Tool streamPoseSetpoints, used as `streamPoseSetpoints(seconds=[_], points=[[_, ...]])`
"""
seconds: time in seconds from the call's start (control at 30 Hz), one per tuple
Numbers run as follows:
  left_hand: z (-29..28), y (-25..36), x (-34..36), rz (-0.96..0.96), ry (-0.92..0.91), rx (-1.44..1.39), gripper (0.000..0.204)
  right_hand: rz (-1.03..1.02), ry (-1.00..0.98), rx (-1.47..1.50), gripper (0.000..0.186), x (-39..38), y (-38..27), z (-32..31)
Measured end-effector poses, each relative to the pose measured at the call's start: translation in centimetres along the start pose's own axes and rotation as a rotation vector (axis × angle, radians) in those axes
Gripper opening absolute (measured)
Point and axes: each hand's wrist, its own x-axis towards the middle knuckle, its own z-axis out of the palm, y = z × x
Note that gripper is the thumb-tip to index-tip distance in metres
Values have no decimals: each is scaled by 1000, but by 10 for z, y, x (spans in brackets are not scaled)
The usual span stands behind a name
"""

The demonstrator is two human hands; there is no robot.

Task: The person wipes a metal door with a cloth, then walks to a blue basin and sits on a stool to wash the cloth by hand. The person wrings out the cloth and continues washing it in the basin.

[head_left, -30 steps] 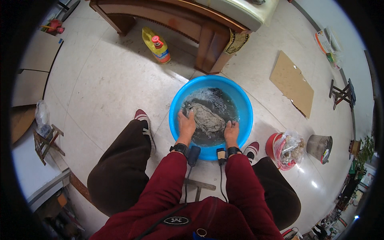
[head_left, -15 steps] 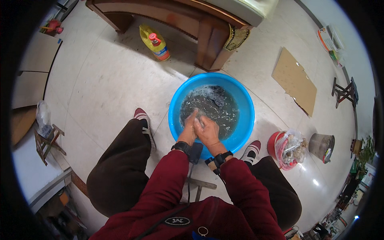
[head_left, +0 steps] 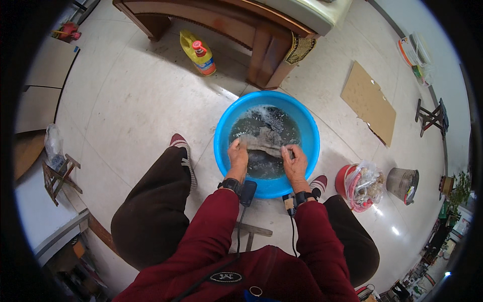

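A round blue basin (head_left: 316, 138) stands on the floor between my feet, with dark, sudsy water (head_left: 266, 171) inside. Above that water a wet grey cloth (head_left: 267, 143) is stretched sideways between my hands. At its left end, my left hand (head_left: 238, 158) has its fingers closed on the fabric. My right hand (head_left: 296, 162) pinches the opposite end, thumb on top. Pale foam (head_left: 261, 113) floats toward the far side. The cloth's lower folds are hard to make out against the water.
Beyond the basin is a dark wooden furniture leg (head_left: 270, 58), with a yellow bottle (head_left: 197, 54) to its left. A flat cardboard sheet (head_left: 370, 103) lies at right. Nearer are a red bin (head_left: 343, 180) with a plastic bag and a grey bucket (head_left: 402, 184).
My hands were pressed together over the left part of the basin. They have moved apart, the right one going right, and the grey cloth is now spread between them.
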Motion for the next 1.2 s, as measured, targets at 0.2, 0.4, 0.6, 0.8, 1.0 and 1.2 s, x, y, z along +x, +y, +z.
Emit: streamPoseSetpoints(seconds=[0.2,0.4,0.6,0.8,1.0,1.2], points=[[-10,-39,3,-198,289,149,30,244,38,-9,33,9,44,21],[14,-33,-3,-542,-63,9,44,148,-190,-144,36,-9,8,81],[9,-31,1,-435,3,-34,53,157,-306,120,35,-21,-47,70],[15,-24,-3,168,-375,978,50,58,-187,-352,43,9,-40,47],[4,18,-4,-163,46,322,48,398,86,-49,36,21,6,-10],[-16,11,-4,-193,138,378,64,279,86,-102,53,6,49,17]])
